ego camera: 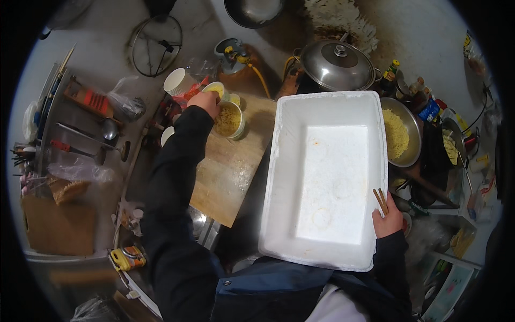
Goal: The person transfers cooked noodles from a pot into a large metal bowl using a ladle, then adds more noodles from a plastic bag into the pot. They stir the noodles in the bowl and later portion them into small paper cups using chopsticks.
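My left hand [204, 104] reaches over the far left part of a wooden board [225, 177]. Its fingers are at the rims of two paper bowls, one with yellow food [216, 87] and a larger one with browned shreds [228, 120]; the fingertips are partly hidden, so its hold is unclear. A smaller cup of yellow food [235, 99] stands close by. With my right hand [388, 219] I grip the right wall of a white foam box [277, 181], and a pair of wooden chopsticks [380, 201] sticks up from the same hand. The box is empty inside, with small stains on its floor.
Stacked paper bowls [176, 81] stand at the board's far left. Beyond are a gas cylinder [241, 66] and a lidded wok [338, 64]. Right of the box sit a metal basin of yellow food [396, 133] and several bottles [389, 76]. Ladles [109, 129] lie at left.
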Demonstrator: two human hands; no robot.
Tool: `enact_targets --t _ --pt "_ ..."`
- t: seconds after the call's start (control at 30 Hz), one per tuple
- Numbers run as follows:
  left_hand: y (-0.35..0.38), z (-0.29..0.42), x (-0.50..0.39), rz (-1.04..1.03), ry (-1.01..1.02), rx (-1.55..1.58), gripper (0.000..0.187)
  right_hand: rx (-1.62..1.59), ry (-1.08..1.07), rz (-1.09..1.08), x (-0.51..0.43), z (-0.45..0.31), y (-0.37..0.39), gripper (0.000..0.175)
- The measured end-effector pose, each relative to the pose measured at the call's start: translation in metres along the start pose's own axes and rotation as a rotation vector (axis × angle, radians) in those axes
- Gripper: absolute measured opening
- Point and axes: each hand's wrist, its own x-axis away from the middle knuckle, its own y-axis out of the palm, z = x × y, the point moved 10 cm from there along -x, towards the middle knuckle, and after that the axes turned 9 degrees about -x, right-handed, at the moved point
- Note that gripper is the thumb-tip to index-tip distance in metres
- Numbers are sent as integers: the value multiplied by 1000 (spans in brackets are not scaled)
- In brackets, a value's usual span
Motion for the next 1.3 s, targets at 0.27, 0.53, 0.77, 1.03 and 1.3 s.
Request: enact_targets --t 0.27,0.53,0.77,1.03,1.3 --pt "159 -51 -69 -105 -371 19 19 43 -84 90 6 -16 -6 61" --pt "188 -48 -72 -180 -453 30 23 -41 -52 124 8 -27 -11 58" --pt "181 2 -79 -27 -464 223 19 -35 -59 87 1 -24 -4 58" --pt "149 40 -36 187 -385 526 45 -216 -65 3 -9 -27 -9 58" --pt "83 11 240 62 -253 1246 66 -383 -389 -242 -3 -115 41 59"
